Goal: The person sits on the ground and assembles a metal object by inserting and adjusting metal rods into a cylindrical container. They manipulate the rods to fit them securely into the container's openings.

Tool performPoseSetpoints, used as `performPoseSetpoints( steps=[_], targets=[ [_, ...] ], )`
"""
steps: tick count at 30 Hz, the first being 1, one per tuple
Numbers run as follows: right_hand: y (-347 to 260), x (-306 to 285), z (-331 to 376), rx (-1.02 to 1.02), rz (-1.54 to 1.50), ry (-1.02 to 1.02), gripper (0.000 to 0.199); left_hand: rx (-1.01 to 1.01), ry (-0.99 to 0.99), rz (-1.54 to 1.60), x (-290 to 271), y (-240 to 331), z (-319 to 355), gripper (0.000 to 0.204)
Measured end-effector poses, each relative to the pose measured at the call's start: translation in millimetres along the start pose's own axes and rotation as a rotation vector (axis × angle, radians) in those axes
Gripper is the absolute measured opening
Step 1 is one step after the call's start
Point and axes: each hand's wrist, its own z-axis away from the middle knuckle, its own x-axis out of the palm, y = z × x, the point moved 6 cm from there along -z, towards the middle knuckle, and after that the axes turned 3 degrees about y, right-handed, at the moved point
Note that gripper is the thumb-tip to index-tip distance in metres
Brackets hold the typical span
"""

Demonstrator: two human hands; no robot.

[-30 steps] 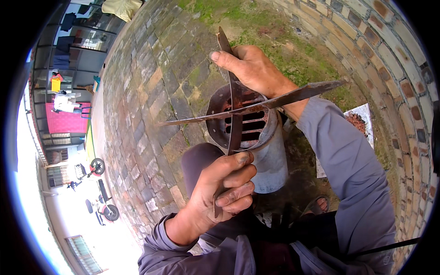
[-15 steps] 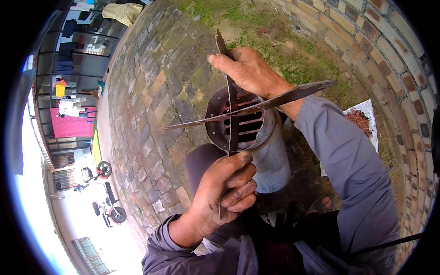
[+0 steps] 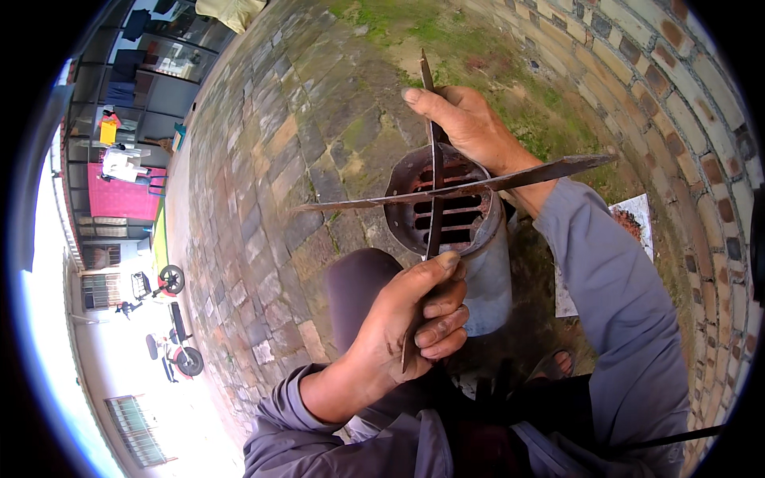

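My left hand [image 3: 410, 319] is closed round the near end of a cross made of two flat, dark, rusty metal strips [image 3: 362, 202]. The strip's pointed tip sticks out below that fist. At the far end of the same strip, my right hand [image 3: 470, 127] grips it, thumb on one side. The other strip runs crosswise, its right end passing above my right forearm. Behind the crossing stands a grey metal cylinder [image 3: 488, 299], a stove-like body with a round rim and a slotted, reddish grate [image 3: 456, 213] inside. Whether the cross touches the rim, I cannot tell.
Right of the cylinder lies a white board [image 3: 640, 209] with reddish crumbs on it. A brick wall [image 3: 677, 103] curves along the right. Mossy paving [image 3: 271, 159] spreads to the left. My bent knee [image 3: 358, 291] is beside the cylinder. Two-wheelers [image 3: 179, 358] stand far left.
The view has shifted a little, so cylinder, hands and cross appear farther right. Both hands keep their hold on the strip, and the cross stays over the cylinder's mouth.
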Motion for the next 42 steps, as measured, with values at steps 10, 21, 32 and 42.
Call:
performPoseSetpoints(
  steps=[10, 21, 32, 42],
  targets=[
    [-30.1, -72.5, 10.7, 0.054, 0.099, 0.017, 0.065, 0.013, 0.033, 0.039, -28.3, 3.2, -2.0, 0.064],
    [-173.2, -96.1, 73.3, -0.466, 0.57, -0.161, 0.041, 1.528, 0.313, -1.386, -10.6, 93.2, 54.7, 0.02],
    [-151.1, -49.9, 101.3, -0.577, 1.133, -0.386, 0.022, 1.568, 0.158, -1.882, 14.4, 108.2, 7.8, 0.021],
    [-131.6, -55.2, 101.6, -0.514, 1.107, -0.397, 0.019, 1.561, 0.146, -1.92, 19.9, 106.7, 2.3, 0.022]
  ],
)
